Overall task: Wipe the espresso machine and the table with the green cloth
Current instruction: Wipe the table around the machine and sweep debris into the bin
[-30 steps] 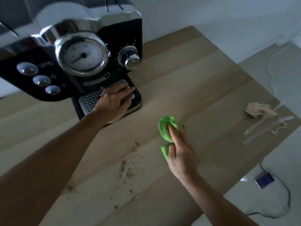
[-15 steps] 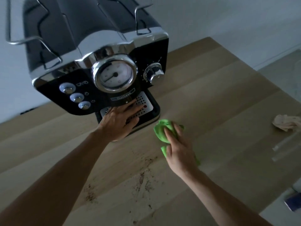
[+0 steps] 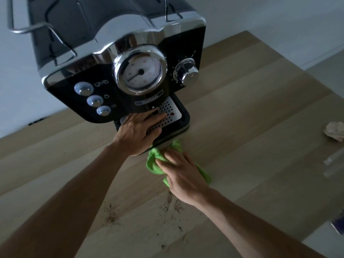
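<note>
The black and chrome espresso machine (image 3: 130, 75) stands on the wooden table (image 3: 251, 127), with a round gauge, a knob and three buttons on its front. My left hand (image 3: 138, 133) lies flat on the perforated drip tray (image 3: 170, 112), fingers spread, at the tray's front edge. The green cloth (image 3: 155, 162) is bunched on the table right against the front of the machine's base. My right hand (image 3: 181, 174) presses down on the cloth with its fingers over it.
Dark coffee grounds (image 3: 171, 202) are scattered on the table near me, just behind my right hand and to its left. A crumpled beige rag (image 3: 335, 132) lies at the right edge. The table's right edge drops to the floor.
My right hand has slid the green cloth forward and left across the table until it meets the machine's base. My left hand stays on the drip tray. The view has moved closer.
</note>
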Demonstrator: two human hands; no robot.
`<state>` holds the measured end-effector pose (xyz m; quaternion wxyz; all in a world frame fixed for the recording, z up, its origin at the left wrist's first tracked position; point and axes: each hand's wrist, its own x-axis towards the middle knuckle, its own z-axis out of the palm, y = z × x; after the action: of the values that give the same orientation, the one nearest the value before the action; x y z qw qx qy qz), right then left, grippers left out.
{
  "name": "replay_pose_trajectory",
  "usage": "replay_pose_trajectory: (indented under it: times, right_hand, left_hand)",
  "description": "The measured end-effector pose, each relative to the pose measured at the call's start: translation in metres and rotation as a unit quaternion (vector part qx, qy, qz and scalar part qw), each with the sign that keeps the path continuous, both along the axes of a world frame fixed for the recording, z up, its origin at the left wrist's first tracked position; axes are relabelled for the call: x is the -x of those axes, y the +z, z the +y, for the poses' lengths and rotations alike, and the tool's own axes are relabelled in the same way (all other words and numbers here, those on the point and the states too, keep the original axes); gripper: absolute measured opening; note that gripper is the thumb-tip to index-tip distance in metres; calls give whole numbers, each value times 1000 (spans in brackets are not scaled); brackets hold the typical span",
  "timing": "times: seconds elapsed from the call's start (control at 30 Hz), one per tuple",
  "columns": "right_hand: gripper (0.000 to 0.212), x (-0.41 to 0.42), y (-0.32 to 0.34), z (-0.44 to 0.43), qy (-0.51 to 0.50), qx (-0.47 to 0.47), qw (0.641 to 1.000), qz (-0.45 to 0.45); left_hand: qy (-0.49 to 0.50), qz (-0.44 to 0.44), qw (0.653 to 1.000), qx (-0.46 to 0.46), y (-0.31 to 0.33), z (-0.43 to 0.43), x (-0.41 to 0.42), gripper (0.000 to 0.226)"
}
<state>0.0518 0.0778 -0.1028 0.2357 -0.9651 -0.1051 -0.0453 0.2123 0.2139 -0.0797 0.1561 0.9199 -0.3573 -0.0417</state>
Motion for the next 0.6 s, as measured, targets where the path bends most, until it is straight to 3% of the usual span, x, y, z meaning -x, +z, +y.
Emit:
replay_pose_trajectory:
  times: [0.07,0.13,0.27,0.47,0.6]
  right_hand:
    - [51,6,2,-19,-3,-29,999,-20]
    - [50,5,2,-34,-80,-31,996,-26]
    - [56,-10,-3,-18,-111,57,992,22]
    - [61,-6,-7,34,-20,55,998,13]
    - [54,1,-1,28,119,-29,992,16]
  left_hand:
    - [2,-2,1000,10,0,-1,1,56]
    - [0,-4,1000,21,0,0,-1,55]
    - [-2,-5,999,36,-1,-1,-1,54]
    - [-6,-4,999,44,-1,0,-2,54]
    - [-5,2,999,46,1,-2,0,56]
